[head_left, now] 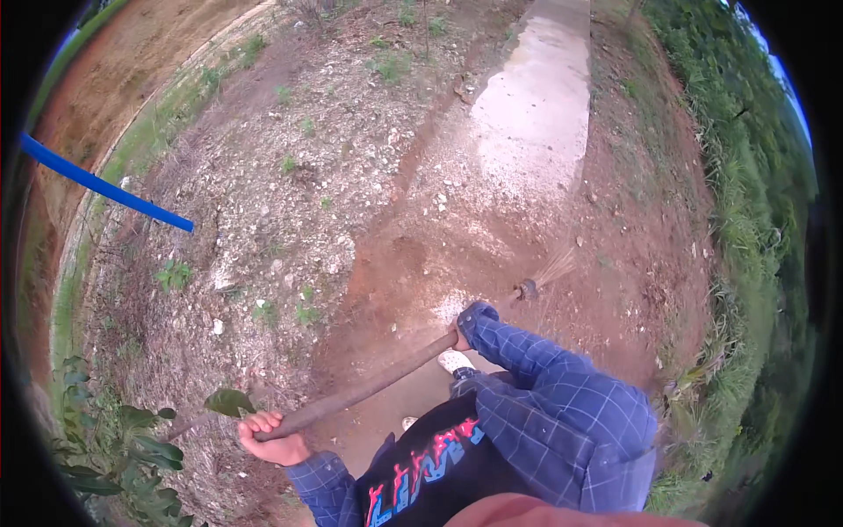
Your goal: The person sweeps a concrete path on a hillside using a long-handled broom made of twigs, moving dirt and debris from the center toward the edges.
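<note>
I hold a broom by its long wooden handle (369,384), which slants across in front of my body. Near the handle's end, my left hand (274,442) is closed with its fingers wrapped round the wood. Farther along, my right hand (461,335) also grips it, partly hidden by the blue checked sleeve. Beyond that sleeve, the broom's thin straw-coloured bristles (555,266) fan out to the right, low over the reddish dirt. A dark binding (528,289) gathers them at the base.
A pale paved strip (536,105) runs ahead, its near part covered by dirt and grit. Stony ground (290,193) with small weeds lies to the left, and a blue pole (105,186) juts in there. Leafy branches (145,448) stand near my left hand; dense greenery (746,176) lines the right.
</note>
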Action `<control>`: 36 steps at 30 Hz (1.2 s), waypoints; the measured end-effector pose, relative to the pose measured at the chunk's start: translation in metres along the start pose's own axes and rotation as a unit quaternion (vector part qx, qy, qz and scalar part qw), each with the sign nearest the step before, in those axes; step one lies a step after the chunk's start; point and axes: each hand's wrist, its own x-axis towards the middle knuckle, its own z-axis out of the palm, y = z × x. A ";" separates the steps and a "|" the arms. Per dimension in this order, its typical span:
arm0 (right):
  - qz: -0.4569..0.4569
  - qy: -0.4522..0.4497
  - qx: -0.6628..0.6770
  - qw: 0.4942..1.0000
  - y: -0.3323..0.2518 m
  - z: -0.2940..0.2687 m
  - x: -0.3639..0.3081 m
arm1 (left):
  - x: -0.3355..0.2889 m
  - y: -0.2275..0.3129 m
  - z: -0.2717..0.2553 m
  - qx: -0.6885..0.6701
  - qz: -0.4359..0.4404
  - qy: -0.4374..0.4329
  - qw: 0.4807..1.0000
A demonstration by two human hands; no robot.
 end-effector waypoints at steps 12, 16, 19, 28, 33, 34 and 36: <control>-0.130 0.307 0.076 0.940 0.045 -0.046 0.189 | -0.075 -0.058 0.051 0.125 0.165 -0.310 0.928; -0.022 0.279 0.193 0.941 0.077 0.044 0.178 | -0.042 -0.097 0.065 0.064 0.040 -0.296 0.952; 0.066 0.233 0.258 0.935 0.079 0.114 0.103 | -0.012 -0.126 0.061 0.048 -0.081 -0.215 0.972; 0.207 0.045 0.271 0.939 0.073 0.157 -0.061 | -0.026 -0.140 0.068 0.020 -0.269 -0.211 0.940; 0.106 0.134 0.235 0.957 0.058 0.110 -0.017 | -0.015 -0.064 0.030 -0.006 -0.196 -0.156 0.968; 0.060 0.188 0.214 0.957 0.066 0.114 0.014 | -0.018 -0.049 0.032 -0.016 -0.176 -0.171 0.969; -0.063 0.299 0.138 0.942 0.060 0.067 0.052 | -0.021 -0.024 0.025 -0.040 -0.118 -0.195 0.973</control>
